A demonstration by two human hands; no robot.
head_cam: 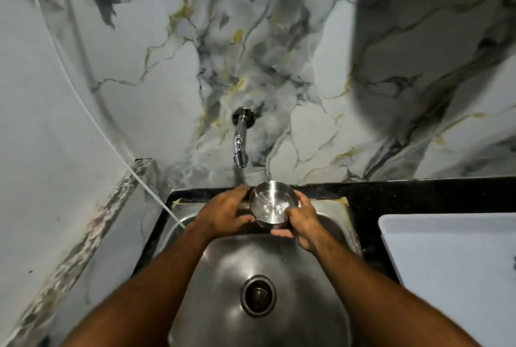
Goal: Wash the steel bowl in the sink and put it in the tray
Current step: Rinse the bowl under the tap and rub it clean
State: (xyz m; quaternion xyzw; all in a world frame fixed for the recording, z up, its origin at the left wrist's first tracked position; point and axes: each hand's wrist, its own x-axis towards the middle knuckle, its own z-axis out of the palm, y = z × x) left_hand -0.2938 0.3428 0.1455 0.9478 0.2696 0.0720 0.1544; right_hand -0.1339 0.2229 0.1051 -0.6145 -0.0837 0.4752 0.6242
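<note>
Head view looks down on 2 bare hands holding the steel bowl (273, 204) above the far end of the sink (223, 268), just in front of the wall tap (240, 148). The left hand (227, 214) wraps the bowl's left side, fingers curled round its rim and wall. The right hand (303, 219) closes on the right side, thumb on the near rim and fingertips (282, 232) showing beneath the base. The bowl tips slightly toward the person, so its inside shows: a film of water and some white flecks, which could be foam or residue, lie on the bottom. Whether water is running from the tap cannot be told from this view. Judging from that, the washing step is in hand and not finished, since the inside looks unrinsed. The white tray (446, 263) sits on the counter to the right of the sink, well apart from the bowl, and the part in view holds nothing. What seems left is to rinse out the flecks, shake off the water and carry the bowl across to the tray
</note>
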